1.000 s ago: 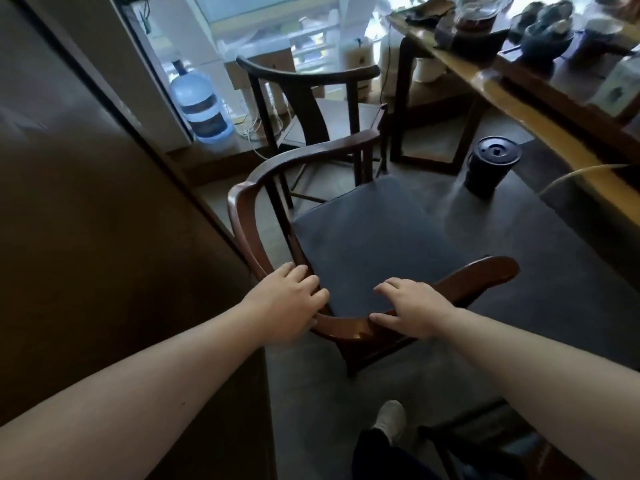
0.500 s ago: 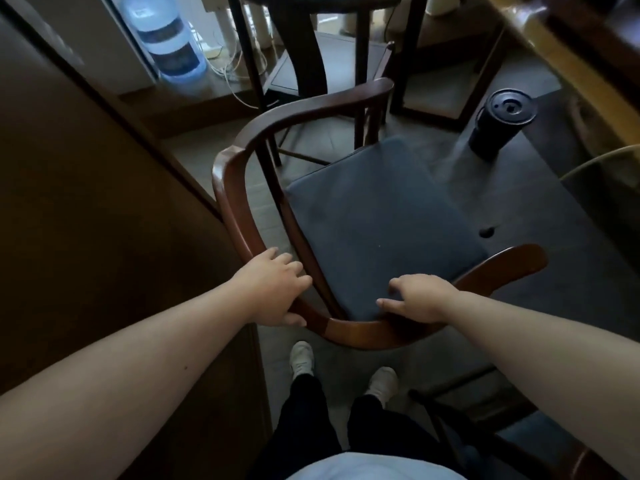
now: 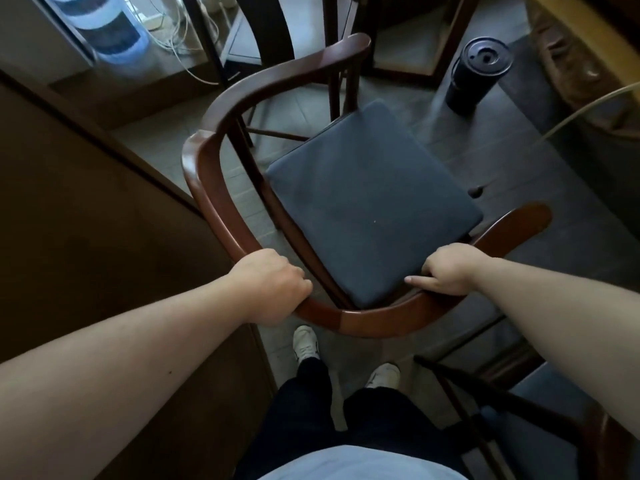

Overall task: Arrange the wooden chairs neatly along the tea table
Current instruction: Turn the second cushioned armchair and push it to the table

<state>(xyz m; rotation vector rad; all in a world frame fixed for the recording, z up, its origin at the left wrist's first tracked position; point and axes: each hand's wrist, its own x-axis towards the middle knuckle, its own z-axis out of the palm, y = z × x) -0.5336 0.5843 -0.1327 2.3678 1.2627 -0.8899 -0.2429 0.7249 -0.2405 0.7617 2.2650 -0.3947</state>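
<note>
Chair: dark reddish wood, curved rail, blue-grey cushion — on floor beside tea table.
Left hand: clenched round rail.
Right hand: gripping rail.
Cut off: table's top — second chair's back.

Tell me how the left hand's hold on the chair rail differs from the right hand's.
The left hand is a closed fist wrapped over the chair rail at its left bend; the right hand sits further right with its index finger stretched out along the rail. Both grip the same curved wooden rail behind the blue cushion.
</note>
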